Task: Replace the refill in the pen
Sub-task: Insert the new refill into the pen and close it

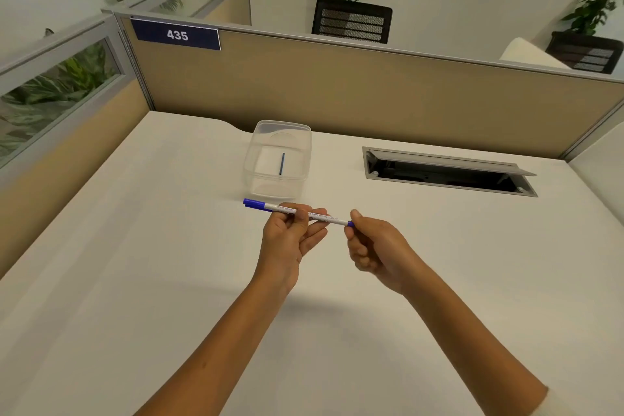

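Above the white desk (135, 280), the left hand (287, 240) clamps the pen (300, 212) mid-barrel — the right hand (374, 246) pinches its blue end. Behind, a refill (282, 164) lies inside the clear container (256, 159).

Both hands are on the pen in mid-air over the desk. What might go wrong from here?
The right hand pinches only the small blue end piece of the pen; if it comes off suddenly it may drop and roll toward the open cable hatch. The left hand holds the barrel with fingertips only, so it might slip.
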A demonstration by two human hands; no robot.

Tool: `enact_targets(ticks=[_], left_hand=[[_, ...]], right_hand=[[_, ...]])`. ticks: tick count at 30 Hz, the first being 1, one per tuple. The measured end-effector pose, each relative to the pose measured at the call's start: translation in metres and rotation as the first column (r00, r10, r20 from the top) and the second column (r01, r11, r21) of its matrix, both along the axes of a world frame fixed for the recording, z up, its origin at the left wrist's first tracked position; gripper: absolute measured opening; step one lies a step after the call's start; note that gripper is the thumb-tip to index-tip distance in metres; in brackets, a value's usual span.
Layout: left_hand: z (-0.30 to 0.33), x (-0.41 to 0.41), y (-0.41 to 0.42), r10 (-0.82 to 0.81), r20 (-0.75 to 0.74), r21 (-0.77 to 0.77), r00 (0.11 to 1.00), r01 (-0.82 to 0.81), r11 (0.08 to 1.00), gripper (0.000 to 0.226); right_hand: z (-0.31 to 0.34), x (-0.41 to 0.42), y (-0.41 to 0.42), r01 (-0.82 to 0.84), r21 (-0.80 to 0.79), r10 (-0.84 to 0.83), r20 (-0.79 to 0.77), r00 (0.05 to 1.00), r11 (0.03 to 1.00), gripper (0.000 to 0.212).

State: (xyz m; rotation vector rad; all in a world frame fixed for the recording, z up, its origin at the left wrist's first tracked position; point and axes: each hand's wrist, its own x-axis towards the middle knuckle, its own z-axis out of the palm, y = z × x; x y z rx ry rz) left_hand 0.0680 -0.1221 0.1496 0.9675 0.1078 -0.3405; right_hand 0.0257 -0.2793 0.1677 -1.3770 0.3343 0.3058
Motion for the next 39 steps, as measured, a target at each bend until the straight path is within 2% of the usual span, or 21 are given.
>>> enact_targets(ticks=[2,3,6,8,10,12,14,16,17,18,19,20,21,22,23,26,29,32,35,37,39], left_hand=[[-0.001,-0.001,-0.001,0.000,0.021,0.018,1.000,0.000,1.000,0.011],[-0.001,-0.002,-0.001,0.004,0.028,0.028,1.000,-0.004,1.000,0.011],[-0.002,-0.003,-0.003,0.027,0.005,0.047,1.000,-0.027,0.999,0.009],[0.000,-0.003,-0.004,0.045,-0.050,0.036,0.998,-0.044,0.998,0.008],[0.002,-0.004,-0.005,0.053,-0.107,0.005,0.993,-0.053,0.999,0.008],[0.005,-0.004,-0.005,0.048,-0.150,-0.019,0.988,-0.052,0.998,0.009],[0.007,-0.005,-0.005,0.031,-0.183,-0.031,0.983,-0.037,0.999,0.010],[0.008,-0.006,-0.004,0.009,-0.193,-0.044,0.981,-0.018,0.999,0.009],[0.009,-0.007,-0.005,0.003,-0.185,-0.049,0.983,-0.012,0.999,0.009],[0.009,-0.007,-0.005,0.001,-0.170,-0.051,0.985,-0.010,0.999,0.010],[0.010,-0.007,-0.006,0.003,-0.152,-0.048,0.988,-0.011,0.999,0.010],[0.010,-0.006,-0.007,0.006,-0.132,-0.041,0.991,-0.012,0.999,0.010],[0.010,-0.005,-0.007,0.008,-0.113,-0.033,0.994,-0.012,0.999,0.010],[0.010,-0.004,-0.007,0.009,-0.098,-0.024,0.995,-0.011,1.000,0.010],[0.010,-0.004,-0.007,0.011,-0.085,-0.016,0.996,-0.012,1.000,0.010],[0.009,-0.001,-0.005,0.010,-0.059,-0.006,0.998,-0.011,1.000,0.009],[0.008,-0.001,-0.005,0.000,-0.049,-0.007,0.999,-0.001,1.000,0.009],[0.008,-0.002,-0.006,-0.006,-0.054,-0.002,0.999,0.005,1.000,0.009],[0.009,-0.002,-0.006,-0.003,-0.065,0.017,0.998,0.004,1.000,0.008],[0.011,-0.002,-0.006,0.005,-0.075,0.032,0.997,-0.002,0.999,0.009],[0.012,-0.002,-0.007,0.012,-0.097,0.041,0.995,-0.008,0.999,0.009]], right_hand=[[0.003,0.000,-0.001,0.012,0.186,0.014,-0.135,0.991,0.982,0.039],[0.004,0.000,0.000,0.011,0.189,0.016,-0.145,0.989,0.982,0.038],[0.001,0.000,0.007,0.056,-0.074,-0.058,-0.012,0.998,0.996,0.035],[-0.007,-0.002,0.015,0.157,-0.320,-0.104,0.175,0.979,0.934,0.035],[-0.016,-0.003,0.018,0.295,-0.592,-0.018,0.427,0.904,0.750,0.031],[-0.022,-0.004,0.014,0.439,-0.740,0.193,0.595,0.780,0.509,0.026],[-0.024,-0.004,0.005,0.543,-0.775,0.423,0.632,0.650,0.324,0.029],[-0.026,-0.003,-0.005,0.577,-0.780,0.543,0.603,0.584,0.245,0.038],[-0.025,-0.002,-0.007,0.552,-0.791,0.521,0.598,0.608,0.265,0.038],[-0.023,-0.002,-0.007,0.494,-0.798,0.440,0.602,0.666,0.345,0.035],[-0.022,-0.002,-0.005,0.402,-0.772,0.316,0.589,0.744,0.493,0.032],[-0.021,-0.001,-0.003,0.294,-0.675,0.181,0.540,0.822,0.677,0.032],[-0.019,-0.001,-0.001,0.216,-0.509,0.054,0.464,0.884,0.833,0.034],[-0.016,-0.001,0.000,0.175,-0.327,-0.047,0.364,0.930,0.929,0.036],[-0.013,-0.001,0.000,0.152,-0.165,-0.107,0.252,0.962,0.974,0.037],[-0.003,-0.001,-0.004,0.095,0.131,-0.095,-0.007,0.995,0.987,0.039],[0.003,-0.002,-0.005,0.047,0.197,-0.033,-0.074,0.997,0.979,0.039],[0.006,-0.003,-0.003,0.021,0.126,-0.012,-0.071,0.997,0.992,0.039],[0.008,-0.004,0.001,0.029,-0.023,-0.029,-0.002,1.000,0.999,0.036],[0.007,-0.005,0.006,0.066,-0.172,-0.050,0.093,0.994,0.983,0.036],[0.002,-0.008,0.011,0.133,-0.412,-0.030,0.246,0.969,0.902,0.035]])
